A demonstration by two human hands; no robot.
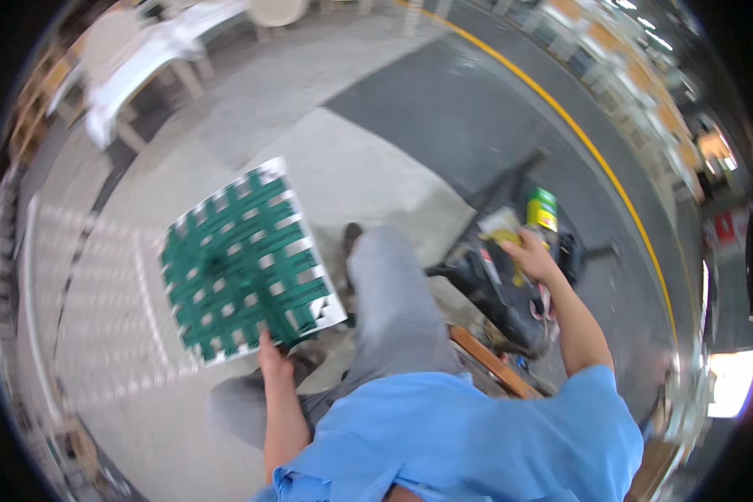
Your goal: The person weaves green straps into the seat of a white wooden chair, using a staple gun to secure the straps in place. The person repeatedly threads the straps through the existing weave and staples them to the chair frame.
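A square white frame woven with green webbing strips [255, 255] tilts in front of me on the left. At its near edge my left hand [272, 356] is closed, with a thumb up against the webbing. My right hand [529, 253] reaches over a black seat or bag-like surface [494, 301] on the right, fingers closed round something yellowish that blur keeps me from naming. Just beyond the fingers stands a green and yellow can [542, 209]. Small items, among them a red and white one [489, 266], lie beside the hand.
A white woven frame [100, 301] stands at the far left. White chairs and a table [142, 75] are at the upper left. A wooden bar [494, 360] lies near my right side. A yellow floor line [594, 151] curves along the right.
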